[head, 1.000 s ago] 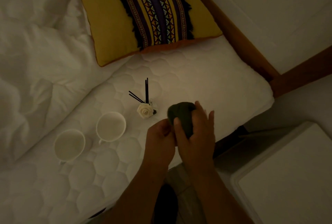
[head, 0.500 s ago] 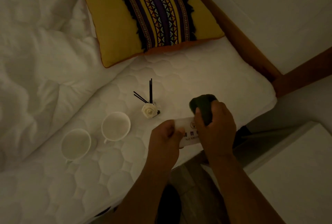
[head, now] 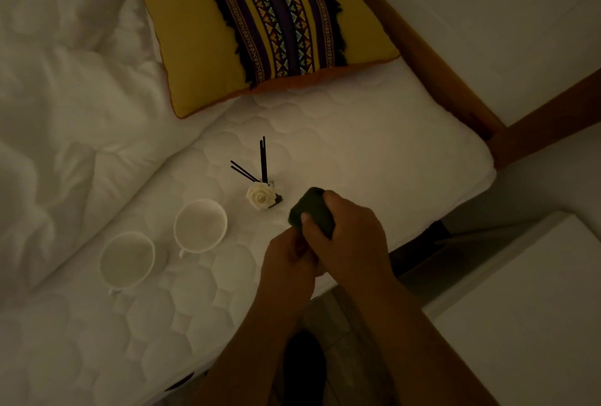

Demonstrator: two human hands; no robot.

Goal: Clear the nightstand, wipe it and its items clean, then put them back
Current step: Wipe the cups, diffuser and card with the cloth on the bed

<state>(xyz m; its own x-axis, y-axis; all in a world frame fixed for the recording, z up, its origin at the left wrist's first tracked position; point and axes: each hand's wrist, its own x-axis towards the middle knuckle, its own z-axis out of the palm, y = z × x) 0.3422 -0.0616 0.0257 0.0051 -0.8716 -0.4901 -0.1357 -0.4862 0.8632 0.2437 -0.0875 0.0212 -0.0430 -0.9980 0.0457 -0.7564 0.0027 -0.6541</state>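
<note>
Right hand (head: 348, 239): fingers and thumb curled round a dark cloth (head: 310, 209), held over the mattress (head: 357, 145) edge.
Left hand (head: 287, 264): fingers curled, pressed against the right hand; whether it holds anything cannot be told.
Cups: two white cups (head: 200, 225) (head: 127, 259) sit side by side on the mattress, left of the hands.
Diffuser (head: 261, 196): upright, with black sticks and a white rose, between the nearer cup and the cloth.
Nightstand (head: 527, 301): white top, lower right, beside the bed.
Pillow (head: 182, 31): yellow, patterned, at the bed's head.
</note>
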